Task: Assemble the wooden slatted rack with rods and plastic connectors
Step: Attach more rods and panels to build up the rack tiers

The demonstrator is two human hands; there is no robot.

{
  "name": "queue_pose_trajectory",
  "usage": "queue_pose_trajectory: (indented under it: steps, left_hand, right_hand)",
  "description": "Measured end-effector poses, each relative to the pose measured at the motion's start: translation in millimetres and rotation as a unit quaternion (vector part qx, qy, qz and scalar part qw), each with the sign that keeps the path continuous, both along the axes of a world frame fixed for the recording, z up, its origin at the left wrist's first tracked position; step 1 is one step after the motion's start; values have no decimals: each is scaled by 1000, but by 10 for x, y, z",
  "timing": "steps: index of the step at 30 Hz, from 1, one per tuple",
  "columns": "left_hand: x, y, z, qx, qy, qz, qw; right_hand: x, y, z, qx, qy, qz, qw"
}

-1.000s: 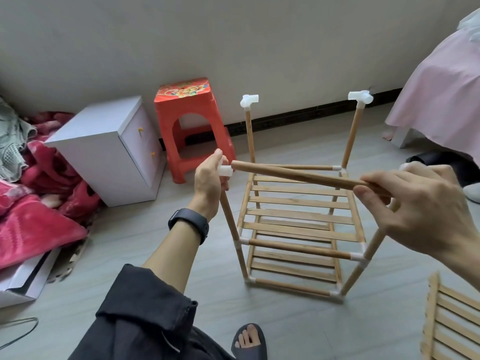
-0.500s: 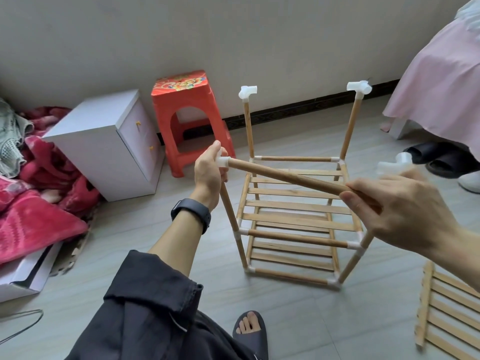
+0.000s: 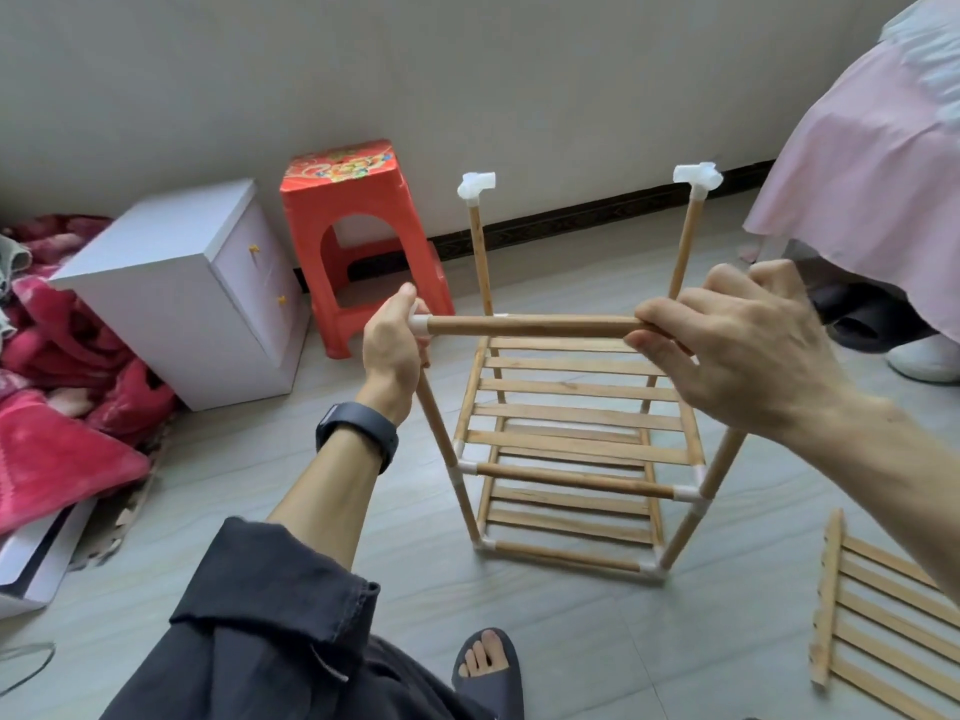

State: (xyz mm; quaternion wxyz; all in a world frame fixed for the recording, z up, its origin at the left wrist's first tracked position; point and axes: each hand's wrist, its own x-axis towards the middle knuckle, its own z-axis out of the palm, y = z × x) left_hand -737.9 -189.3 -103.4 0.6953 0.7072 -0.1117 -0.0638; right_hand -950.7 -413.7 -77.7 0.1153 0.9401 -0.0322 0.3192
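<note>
Rod point(image 3: 530, 326) swung level between left hand point(image 3: 392, 339), right hand point(image 3: 732, 350).

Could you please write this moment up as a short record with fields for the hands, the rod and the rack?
left hand: grips the connector on the front-left post
right hand: holds the rod's right end
rod: roughly level, left end at the connector, right end hidden by the hand
rack: upright on the floor, slats at two levels
back connectors: on both rear posts, no rod between them
panel: flat on the floor, right of the rack
nearby: stool, cabinet
</note>
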Motion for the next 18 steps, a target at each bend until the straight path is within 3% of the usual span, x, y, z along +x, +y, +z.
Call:
queue_pose_trajectory:
  steps: [2, 4, 7, 9, 12, 15, 18]
  left_hand:
    - [-5, -52, -1, 21, -16, 16, 1000]
    - [-35, -87, 8, 103, -82, 75, 988]
    - [-151, -139, 158, 226, -291, 147, 918]
    - [-362, -283, 320, 243, -400, 79, 880]
    - [-830, -664, 527, 258, -449, -127, 846]
    - [-1249, -1119, 579, 321, -479, -303, 758]
    - [-1394, -1389, 448, 327, -518, -346, 711]
  right_hand:
    - [-31, 26, -57, 24, -11, -21, 999]
    - [-91, -2, -103, 83, -25, -34, 996]
    - [-246, -120, -177, 177, -36, -56, 982]
    - [-384, -194, -236, 272, -32, -63, 960]
    - [-562, -271, -271, 411, -7, -80, 908]
    - [-655, -309, -305, 413, 10, -115, 903]
    - [-697, -298, -358, 397, 25, -127, 909]
